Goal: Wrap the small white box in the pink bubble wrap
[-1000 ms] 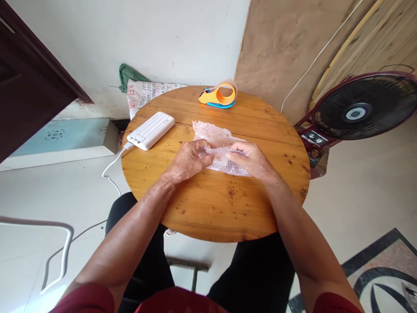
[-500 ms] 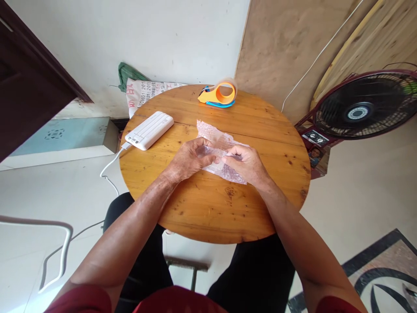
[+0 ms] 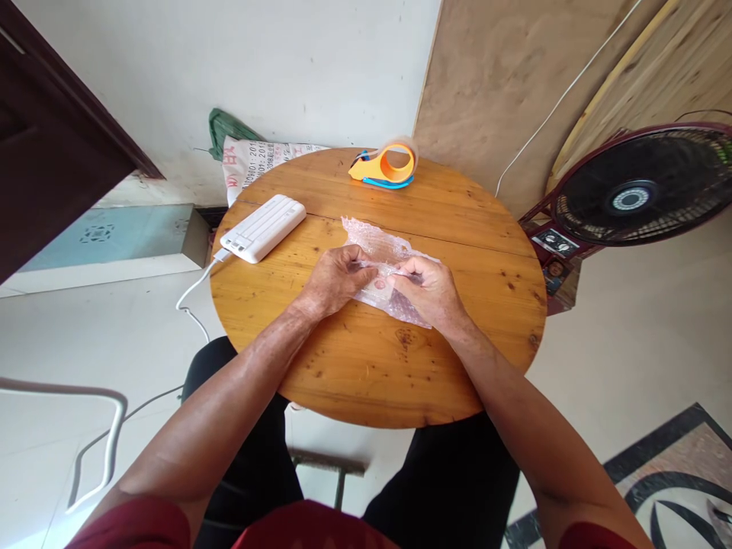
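Observation:
A crumpled, see-through sheet of pinkish bubble wrap (image 3: 374, 240) lies on the round wooden table (image 3: 366, 381) in front of me. My left hand (image 3: 335, 282) pinches it from the left, thumb pressed against the fingers. From the right, my right hand (image 3: 430, 291) pinches the same sheet between thumb and forefinger. Between the two thumbs the wrap is bunched into a raised fold. A small pale reddish round patch shows through it there; I cannot tell what it is.
At the table's back stands an orange and blue tape dispenser (image 3: 383, 164). A white power bank (image 3: 263, 227) with a plugged-in white cable (image 3: 194, 288) lies at the left. A fan (image 3: 632, 198) stands right of the table. A printed sack (image 3: 245, 164) is behind it.
The fold between my fingers has been pulled straighter and flatter. My left thumb and fingers have closed further together, and the sheet's far edge has shifted slightly toward me.

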Demonstrator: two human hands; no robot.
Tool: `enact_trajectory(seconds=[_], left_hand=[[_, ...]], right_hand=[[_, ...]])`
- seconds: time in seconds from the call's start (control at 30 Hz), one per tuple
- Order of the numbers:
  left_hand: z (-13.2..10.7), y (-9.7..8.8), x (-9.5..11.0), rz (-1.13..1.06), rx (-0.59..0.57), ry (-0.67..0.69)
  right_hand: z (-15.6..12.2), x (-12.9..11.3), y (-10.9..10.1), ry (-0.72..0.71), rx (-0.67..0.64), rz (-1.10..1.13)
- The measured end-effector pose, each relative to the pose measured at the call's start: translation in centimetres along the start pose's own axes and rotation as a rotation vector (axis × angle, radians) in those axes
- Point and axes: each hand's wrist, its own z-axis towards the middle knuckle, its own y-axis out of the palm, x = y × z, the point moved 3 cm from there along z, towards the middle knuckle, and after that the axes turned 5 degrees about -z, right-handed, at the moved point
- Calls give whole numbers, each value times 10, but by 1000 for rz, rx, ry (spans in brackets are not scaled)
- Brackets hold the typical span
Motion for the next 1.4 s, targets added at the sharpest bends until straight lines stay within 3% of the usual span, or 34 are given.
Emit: enact_trajectory(seconds=[0.23,0.5,0.73,1.07,1.2,1.3,1.4], left_hand=[[3,2,-3,-32,42,51],[4,3,-5,-91,-5,-45],[4,2,-1,-98,4,-46],[5,4,0,-94,30,-84],[4,5,1,-117,27,-110],[4,5,1,-117,17,-125],[4,5,1,-117,10,-121]], right_hand=[[1,-1,2,-40,52,-7],[5,-3,-6,117,-74,19],[5,6,-6,220,-79,84],[7,9,-5,122,-116,144],[5,9,-5,66,-150,67],[3,9,-5,-1,-108,-25],[2,4,-7,-164,-23,-137]])
